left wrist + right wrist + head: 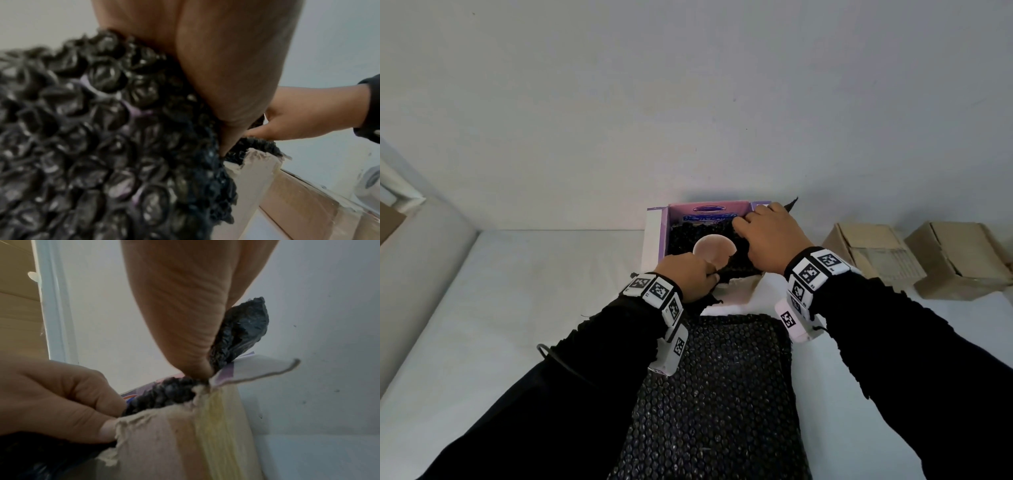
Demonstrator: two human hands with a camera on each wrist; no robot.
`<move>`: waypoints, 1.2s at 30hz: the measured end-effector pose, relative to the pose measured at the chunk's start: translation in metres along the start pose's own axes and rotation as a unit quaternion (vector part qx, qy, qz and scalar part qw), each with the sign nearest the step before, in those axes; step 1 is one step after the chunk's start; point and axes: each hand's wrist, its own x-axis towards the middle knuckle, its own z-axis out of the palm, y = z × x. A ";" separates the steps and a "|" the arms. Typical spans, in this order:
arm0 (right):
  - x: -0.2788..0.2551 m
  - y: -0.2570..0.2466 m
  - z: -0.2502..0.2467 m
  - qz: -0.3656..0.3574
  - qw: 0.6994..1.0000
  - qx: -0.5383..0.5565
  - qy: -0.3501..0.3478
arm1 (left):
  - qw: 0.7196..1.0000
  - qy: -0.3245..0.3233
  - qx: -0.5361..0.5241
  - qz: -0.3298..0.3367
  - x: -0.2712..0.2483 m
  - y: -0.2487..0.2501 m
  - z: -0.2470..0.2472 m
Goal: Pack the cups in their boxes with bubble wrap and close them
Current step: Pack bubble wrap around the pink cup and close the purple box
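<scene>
Black sleeves [893,329]; white wristbands [813,270] bearing black square-pattern markers on both wrists.

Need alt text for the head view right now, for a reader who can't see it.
Both hands tuck black bubble wrap around a cup in an open purple box: left hand at the near edge, right hand at the far right corner. More wrap lies nearer; two brown boxes sit right.

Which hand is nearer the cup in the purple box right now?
Left. The left hand sits at the cup's near rim, gripping bubble wrap beside it; the right hand is at the box's right side, apart from it.
</scene>
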 end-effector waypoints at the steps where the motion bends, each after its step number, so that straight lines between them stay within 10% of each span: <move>1: 0.002 0.000 -0.003 -0.003 1.000 0.001 -0.007 | 1.000 -0.004 -0.006 -0.003 0.000 0.000 -0.001; 12: 0.028 -0.007 0.005 -0.004 1.000 -0.016 -0.003 | 0.996 0.054 -0.070 -0.023 -0.002 -0.002 0.012; 18: 0.017 -0.006 0.002 0.148 0.983 0.110 -0.009 | 0.990 0.093 -0.104 -0.016 0.004 -0.002 0.004; 27: 0.013 -0.004 0.007 0.041 0.999 -0.012 -0.013 | 0.965 0.152 -0.216 0.008 0.012 0.005 0.006; 36: 0.011 -0.007 0.022 0.027 0.996 -0.060 -0.060 | 0.972 0.233 -0.026 0.029 -0.021 -0.019 0.012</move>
